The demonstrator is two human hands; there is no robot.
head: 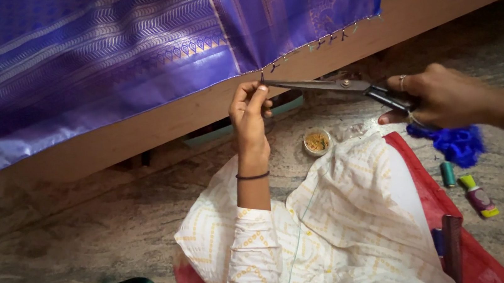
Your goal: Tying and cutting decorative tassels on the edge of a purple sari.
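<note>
left hand [249, 119] pinches a thread tassel [262, 78] at the purple fabric [127, 42] edge, 12 o'clock; right hand [443, 97] grips scissors [328, 85], blades lying 3-to-9 o'clock, tips at the tassel.

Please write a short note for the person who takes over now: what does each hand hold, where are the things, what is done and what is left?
Left hand: fingers pinch a thread at the hem of the purple silk cloth.
Right hand: holds long metal scissors, tips at the pinched thread.
Nearby on the floor: blue thread bundle, small round bowl.
Done: small knotted tassels on the hem to the right.
Left: hem to the left shows none.
</note>
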